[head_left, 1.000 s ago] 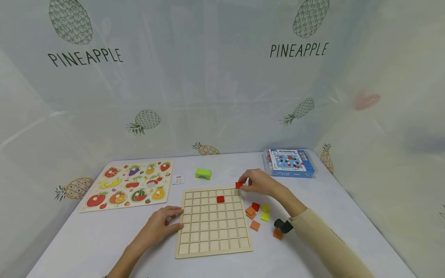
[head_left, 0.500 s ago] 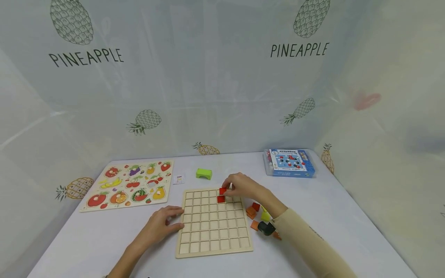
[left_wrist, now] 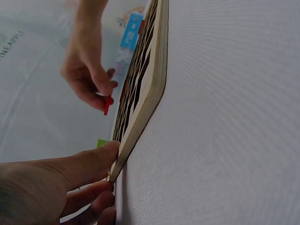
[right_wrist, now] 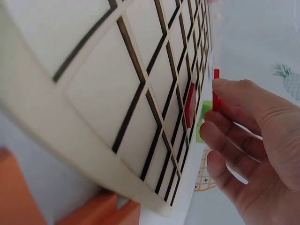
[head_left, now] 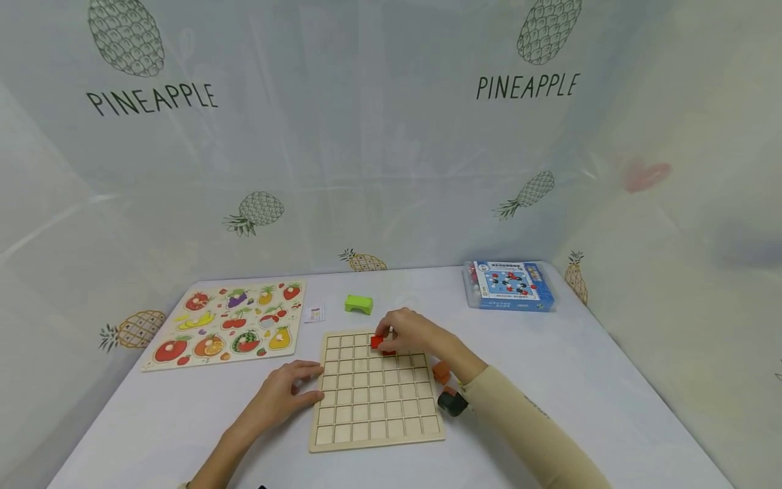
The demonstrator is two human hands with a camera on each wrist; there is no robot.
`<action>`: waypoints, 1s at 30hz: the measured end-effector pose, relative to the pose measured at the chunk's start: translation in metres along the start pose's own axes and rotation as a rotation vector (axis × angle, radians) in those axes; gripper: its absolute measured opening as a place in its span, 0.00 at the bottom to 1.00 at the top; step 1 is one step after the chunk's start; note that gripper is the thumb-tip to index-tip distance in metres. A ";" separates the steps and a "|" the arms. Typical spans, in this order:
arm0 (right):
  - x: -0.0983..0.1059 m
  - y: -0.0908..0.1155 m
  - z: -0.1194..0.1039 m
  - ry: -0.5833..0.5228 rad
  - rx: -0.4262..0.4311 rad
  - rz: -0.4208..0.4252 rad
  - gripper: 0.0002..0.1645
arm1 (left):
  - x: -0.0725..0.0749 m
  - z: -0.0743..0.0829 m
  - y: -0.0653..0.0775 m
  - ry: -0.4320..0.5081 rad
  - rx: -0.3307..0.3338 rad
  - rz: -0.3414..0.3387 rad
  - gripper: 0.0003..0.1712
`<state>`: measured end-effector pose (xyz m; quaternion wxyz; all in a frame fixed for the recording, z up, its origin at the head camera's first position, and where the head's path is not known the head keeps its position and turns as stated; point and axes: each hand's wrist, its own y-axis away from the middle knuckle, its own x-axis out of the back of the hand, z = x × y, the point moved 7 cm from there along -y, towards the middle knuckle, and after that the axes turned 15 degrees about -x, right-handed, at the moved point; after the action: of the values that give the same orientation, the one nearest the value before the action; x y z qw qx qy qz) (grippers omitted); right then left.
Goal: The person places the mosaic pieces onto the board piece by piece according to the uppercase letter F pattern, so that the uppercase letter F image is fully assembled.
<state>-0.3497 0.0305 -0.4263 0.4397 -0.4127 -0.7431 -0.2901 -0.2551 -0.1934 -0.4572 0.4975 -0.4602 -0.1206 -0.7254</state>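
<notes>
My right hand pinches a red square tile between thumb and fingers, over the far rows of a wooden grid board. In the right wrist view the held tile stands on edge, apart from the board's surface. A second red tile sits in one of the grid's cells, partly covered by my right hand in the head view. My left hand touches the board's left edge with its thumb and fingertips spread along it. The left wrist view shows that thumb against the board's corner.
Orange tiles lie right of the board, partly behind my right sleeve. Beyond the board stand a green arch block and a small printed card. A fruit puzzle board lies back left, a blue-labelled box back right.
My right hand has carried the red tile leftward from beyond the board's far right corner to above its far rows. My left hand stays at the left edge.
</notes>
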 end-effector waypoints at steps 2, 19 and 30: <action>-0.001 -0.001 -0.001 0.003 0.005 -0.001 0.12 | 0.000 0.000 0.000 0.005 0.008 -0.001 0.27; -0.009 -0.003 -0.007 0.043 -0.010 -0.024 0.11 | -0.001 -0.002 -0.002 0.002 0.017 -0.008 0.27; -0.010 0.002 -0.007 0.049 -0.027 -0.017 0.13 | -0.002 -0.003 -0.001 0.009 0.017 -0.011 0.27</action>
<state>-0.3424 0.0226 -0.4324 0.4495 -0.4051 -0.7316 -0.3139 -0.2573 -0.1935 -0.4606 0.4981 -0.4521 -0.1272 -0.7289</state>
